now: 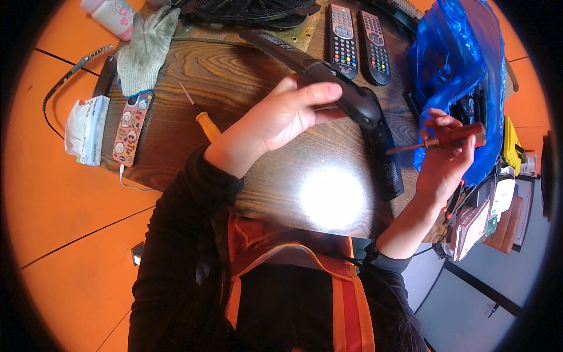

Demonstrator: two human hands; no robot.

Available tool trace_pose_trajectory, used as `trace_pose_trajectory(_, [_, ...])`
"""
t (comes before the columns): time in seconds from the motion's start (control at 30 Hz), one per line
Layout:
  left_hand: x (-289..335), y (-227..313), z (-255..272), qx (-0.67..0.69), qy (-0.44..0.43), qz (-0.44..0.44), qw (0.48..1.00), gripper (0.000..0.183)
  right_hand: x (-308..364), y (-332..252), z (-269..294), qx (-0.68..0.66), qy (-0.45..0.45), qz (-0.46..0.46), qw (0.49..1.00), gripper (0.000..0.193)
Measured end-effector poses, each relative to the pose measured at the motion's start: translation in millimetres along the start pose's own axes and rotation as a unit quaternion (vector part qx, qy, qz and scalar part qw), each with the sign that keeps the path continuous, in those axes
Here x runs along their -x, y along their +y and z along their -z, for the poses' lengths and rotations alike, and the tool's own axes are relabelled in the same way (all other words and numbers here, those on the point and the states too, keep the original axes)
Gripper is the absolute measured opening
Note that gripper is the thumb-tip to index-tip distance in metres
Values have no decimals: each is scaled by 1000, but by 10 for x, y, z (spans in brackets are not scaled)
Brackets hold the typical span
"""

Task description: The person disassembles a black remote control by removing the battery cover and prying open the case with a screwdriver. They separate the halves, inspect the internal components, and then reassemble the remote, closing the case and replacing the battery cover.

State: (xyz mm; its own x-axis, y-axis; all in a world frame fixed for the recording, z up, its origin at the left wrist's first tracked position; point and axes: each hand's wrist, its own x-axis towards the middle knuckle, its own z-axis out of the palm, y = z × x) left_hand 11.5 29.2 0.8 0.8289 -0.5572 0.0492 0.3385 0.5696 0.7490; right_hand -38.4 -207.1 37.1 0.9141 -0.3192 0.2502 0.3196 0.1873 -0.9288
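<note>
A long black hinged device (360, 105), bent at a rounded joint, slants across the table from the far middle toward the near right. My left hand (290, 111) grips it near the joint, thumb on the near side and some fingers hidden beneath. In my right hand (448, 155) is a screwdriver (454, 138) with a red see-through handle. Its shaft points left, and the tip meets or overlaps the device's lower arm in view; contact I cannot tell. Left of my left wrist lies another screwdriver (206, 124), with a yellow-orange handle.
Two remote controls (343, 41) lie at the far middle, beside a black round grille (246, 12). A blue plastic bag (457, 53) bulges at the right. Toward the left are a grey work glove (143, 53), a phone (132, 129) with a cable, and a tissue pack (88, 129).
</note>
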Motion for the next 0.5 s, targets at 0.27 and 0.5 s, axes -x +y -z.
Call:
trace_pose_trajectory(0.27, [-9,22,3,123,20,12,992,36,110,-34,15,-60,4,84,995,47])
trace_pose_trajectory(0.5, [9,7,0,-24,34,-57,997,30,215,-5,-98,-59,-56,201,976,41])
